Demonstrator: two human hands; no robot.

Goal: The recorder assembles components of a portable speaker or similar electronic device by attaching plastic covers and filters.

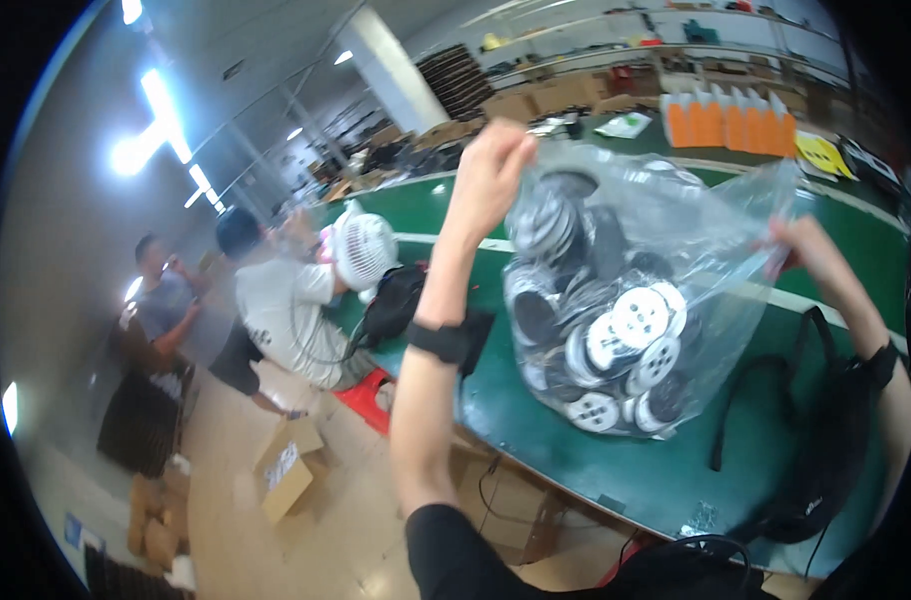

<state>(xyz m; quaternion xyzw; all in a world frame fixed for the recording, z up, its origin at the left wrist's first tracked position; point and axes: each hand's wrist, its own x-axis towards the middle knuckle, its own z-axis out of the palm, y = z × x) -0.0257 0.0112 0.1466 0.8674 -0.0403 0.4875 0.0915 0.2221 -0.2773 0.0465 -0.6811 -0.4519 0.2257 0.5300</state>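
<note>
A large clear plastic bag (741, 250) stands or hangs over the green table in front of me, bulging at its lower left. Through the film show several round black and white discs (641, 316) with holes in their faces, heaped loosely. My left hand (496, 170) is raised and closed at the bag's upper left edge. Lower and to the right, my right hand (806, 245) pinches the bag's other side, so the film stretches taut toward it. Whether the bag's bottom rests on the table, I cannot tell.
A black pouch with straps (821, 450) lies on the green table (546, 450) at right, near small metal parts (704, 518). Orange packs (731, 125) stand at the back. To the left are a white fan (366, 250), a seated person (286, 310), another person (166, 300) and an open carton (291, 465).
</note>
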